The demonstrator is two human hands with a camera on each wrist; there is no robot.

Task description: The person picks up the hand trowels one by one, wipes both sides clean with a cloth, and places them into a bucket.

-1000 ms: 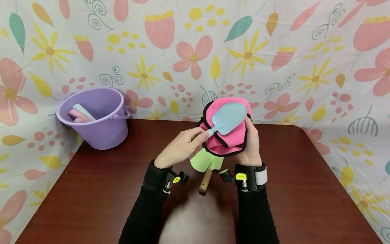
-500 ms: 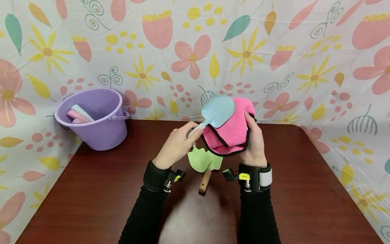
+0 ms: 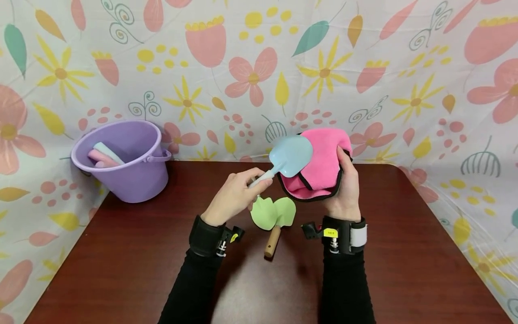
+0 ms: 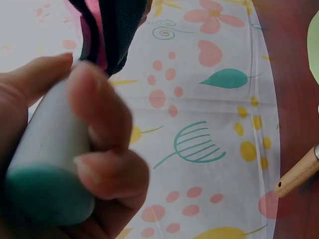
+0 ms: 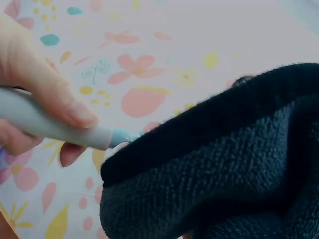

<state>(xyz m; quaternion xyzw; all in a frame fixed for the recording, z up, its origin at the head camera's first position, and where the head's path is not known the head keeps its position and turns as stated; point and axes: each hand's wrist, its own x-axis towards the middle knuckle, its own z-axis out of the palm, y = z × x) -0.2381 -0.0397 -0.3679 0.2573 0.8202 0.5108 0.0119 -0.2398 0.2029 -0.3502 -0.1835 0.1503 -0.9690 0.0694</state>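
Observation:
My left hand (image 3: 234, 195) grips the pale handle (image 4: 52, 134) of a toy trowel with a light blue blade (image 3: 292, 155), raised above the table. The blade points up and right and overlaps the left part of a folded pink cloth (image 3: 323, 155) with black edging. My right hand (image 3: 346, 186) holds that cloth at its right edge, thumb on the pink face. Its dark underside (image 5: 199, 184) fills much of the right wrist view and hides the blade there. Below my hands lie two green garden tool blades (image 3: 263, 215), one with a wooden handle (image 3: 273, 242).
A purple bucket (image 3: 139, 182) stands at the table's back left, with pink and pale blue pieces (image 3: 106, 155) inside. The dark wooden table (image 3: 404, 252) ends at a floral curtain (image 3: 251, 40) behind and at both sides.
The trowel blade has gone left from the middle of the cloth toward its left part, then dipped slightly. My right hand has shifted right with the cloth. The green tools and bucket stay put.

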